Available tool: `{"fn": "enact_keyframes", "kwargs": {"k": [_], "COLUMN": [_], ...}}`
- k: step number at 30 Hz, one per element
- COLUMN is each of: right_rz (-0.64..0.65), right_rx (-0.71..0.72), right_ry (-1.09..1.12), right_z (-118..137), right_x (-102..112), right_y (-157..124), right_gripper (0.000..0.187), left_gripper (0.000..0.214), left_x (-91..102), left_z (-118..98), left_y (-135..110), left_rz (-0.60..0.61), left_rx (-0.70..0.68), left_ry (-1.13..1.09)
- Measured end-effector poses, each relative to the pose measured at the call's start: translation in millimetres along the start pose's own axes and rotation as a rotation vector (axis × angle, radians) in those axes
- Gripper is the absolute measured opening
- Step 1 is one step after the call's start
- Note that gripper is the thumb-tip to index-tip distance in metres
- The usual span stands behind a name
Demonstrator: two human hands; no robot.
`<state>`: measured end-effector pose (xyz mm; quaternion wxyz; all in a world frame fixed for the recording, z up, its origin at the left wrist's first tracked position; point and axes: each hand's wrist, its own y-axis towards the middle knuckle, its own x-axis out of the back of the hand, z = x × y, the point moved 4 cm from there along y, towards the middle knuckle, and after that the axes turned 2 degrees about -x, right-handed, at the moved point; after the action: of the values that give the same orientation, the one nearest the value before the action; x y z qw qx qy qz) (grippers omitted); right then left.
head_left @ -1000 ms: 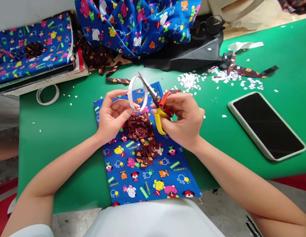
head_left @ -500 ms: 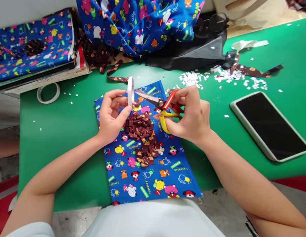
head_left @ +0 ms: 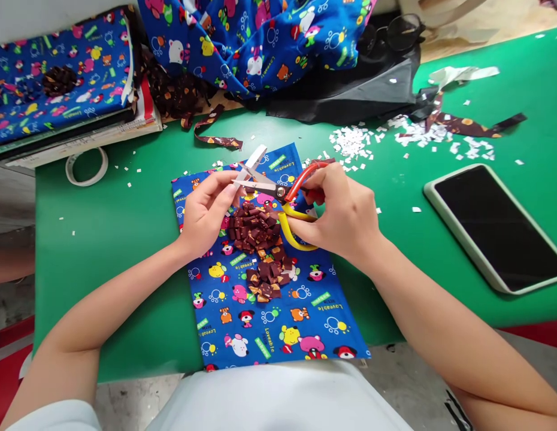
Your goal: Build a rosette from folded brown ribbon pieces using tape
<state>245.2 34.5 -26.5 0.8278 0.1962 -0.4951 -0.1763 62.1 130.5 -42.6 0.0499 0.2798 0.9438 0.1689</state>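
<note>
My left hand (head_left: pixel 209 209) pinches a narrow white strip (head_left: pixel 256 157) between thumb and fingers. With my right hand (head_left: pixel 339 209) I grip scissors (head_left: pixel 281 191) that have one red and one yellow handle loop. Their blades are spread apart, with the strip between them close to my left fingertips. Under both hands lies a blue cartoon-print cloth (head_left: pixel 278 335). On it sits a heap of small brown cut pieces (head_left: pixel 254 227), and a smaller group of brown pieces (head_left: pixel 267 276) lies nearer to me.
A phone (head_left: pixel 498 227) rests at right on the green table (head_left: pixel 112 287). White scraps (head_left: pixel 350 142) are scattered at the back. A tape ring (head_left: pixel 87 166) lies at left by stacked books (head_left: pixel 81 143). Bunched blue fabric (head_left: pixel 256 48) and glasses (head_left: pixel 397 33) are behind.
The scissors have moved left and their blades have opened around the white strip. The strip, looped and upright before, now leans to the right. My left hand has stayed nearly in place.
</note>
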Motion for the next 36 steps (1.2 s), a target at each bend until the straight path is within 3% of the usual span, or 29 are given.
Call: {"fn": "enact_keyframes", "kwargs": {"k": [6, 10, 16, 18, 22, 27, 36], "right_rz": [-0.026, -0.013, -0.091, -0.049, 0.05, 0.023, -0.036], "right_rx": [-0.025, -0.005, 0.097, 0.079, -0.008, -0.017, 0.021], "right_ry": [0.009, -0.01, -0.026, 0.021, 0.044, 0.03, -0.029], "right_z": [-2.1, -1.8, 4.0, 3.1, -2.2, -5.9, -3.1], "right_x": [0.6, 0.2, 2.9, 2.4, 0.3, 1.2, 3.0], "right_y": [0.7, 0.2, 2.6, 4.4, 5.2, 2.9, 1.9], "right_gripper": [0.033, 0.032, 0.033, 0.036, 0.04, 0.038, 0.03], "left_gripper": [0.012, 0.013, 0.018, 0.019, 0.015, 0.022, 0.016], "left_x": [-1.5, -0.8, 3.1, 4.0, 2.9, 0.6, -1.6], "left_z": [-3.8, -11.3, -18.0, -17.7, -17.7, -19.6, -21.9], "left_y": [1.2, 2.5, 3.4, 2.9, 1.8, 1.6, 4.1], "left_rz": [0.002, -0.037, -0.129, -0.148, -0.143, -0.133, -0.105], "left_rx": [-0.015, -0.048, -0.085, -0.079, -0.087, -0.081, -0.142], "left_ry": [-0.017, 0.074, 0.236, 0.259, 0.225, 0.184, 0.155]}}
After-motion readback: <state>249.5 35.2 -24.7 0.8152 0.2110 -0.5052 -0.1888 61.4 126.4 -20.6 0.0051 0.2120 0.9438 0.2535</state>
